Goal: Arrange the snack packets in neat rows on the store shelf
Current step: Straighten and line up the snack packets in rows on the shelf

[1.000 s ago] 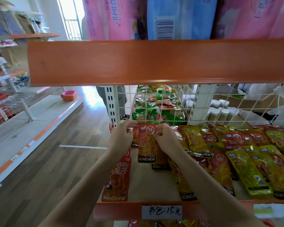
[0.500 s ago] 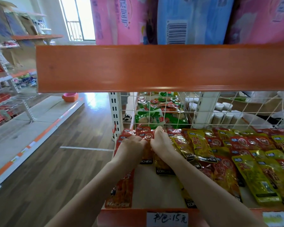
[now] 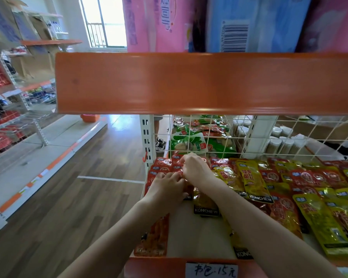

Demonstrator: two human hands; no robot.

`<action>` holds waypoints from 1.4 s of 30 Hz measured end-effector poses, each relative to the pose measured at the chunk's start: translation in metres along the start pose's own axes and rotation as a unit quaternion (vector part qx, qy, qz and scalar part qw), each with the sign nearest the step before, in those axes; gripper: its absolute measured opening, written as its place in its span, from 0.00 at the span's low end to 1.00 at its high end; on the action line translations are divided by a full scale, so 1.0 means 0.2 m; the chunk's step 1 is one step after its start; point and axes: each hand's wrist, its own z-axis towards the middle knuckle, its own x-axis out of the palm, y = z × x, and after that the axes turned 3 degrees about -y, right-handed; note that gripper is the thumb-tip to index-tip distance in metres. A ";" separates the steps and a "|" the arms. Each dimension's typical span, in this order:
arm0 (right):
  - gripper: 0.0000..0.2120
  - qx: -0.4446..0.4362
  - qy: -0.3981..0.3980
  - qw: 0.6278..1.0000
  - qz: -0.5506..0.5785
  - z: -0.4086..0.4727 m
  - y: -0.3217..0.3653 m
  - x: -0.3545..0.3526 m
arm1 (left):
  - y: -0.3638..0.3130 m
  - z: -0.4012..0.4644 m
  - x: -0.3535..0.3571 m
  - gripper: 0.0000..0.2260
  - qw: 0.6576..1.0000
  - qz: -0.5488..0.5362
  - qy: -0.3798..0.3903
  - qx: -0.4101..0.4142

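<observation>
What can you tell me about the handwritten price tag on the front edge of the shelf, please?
The price tag is a white paper slip with dark handwritten characters and the number 15. It sits flat and upright on the orange front lip of the shelf, at the bottom of the view, below the bare strip between the packets. Its lower edge is cut off by the frame. Neither hand touches it.

Bright daylight from window [image 3: 103, 23]; floor glare; soft, edge-warped view

Glossy plastic pkts [image 3: 251, 181], white wire mesh [image 3: 289, 137]
</observation>
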 end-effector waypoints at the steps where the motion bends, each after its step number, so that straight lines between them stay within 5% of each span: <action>1: 0.14 -0.007 0.028 1.000 -0.005 0.01 -0.01 0.01 | 0.00 0.00 0.00 0.22 1.000 -0.002 0.003 0.001; 5: 0.15 -0.009 0.091 0.995 -0.043 0.04 -0.02 0.04 | 0.01 -0.02 0.01 0.24 1.000 0.003 0.001 0.012; 18: 0.14 -0.047 0.087 0.995 -0.026 0.03 -0.07 0.00 | 0.02 -0.04 0.02 0.23 0.999 -0.004 -0.017 0.030; 26: 0.12 -0.048 -0.068 0.992 0.094 -0.13 -0.08 -0.24 | -0.07 -0.05 -0.03 0.16 0.995 -0.027 -0.096 0.026; 30: 0.11 -0.035 -0.102 0.993 0.046 -0.29 -0.12 -0.29 | -0.20 -0.08 -0.06 0.12 0.981 -0.108 -0.161 -0.013; 42: 0.13 -0.005 -0.123 0.982 -0.144 -0.61 -0.24 -0.04 | -0.39 -0.10 0.04 0.12 0.957 -0.180 -0.180 -0.141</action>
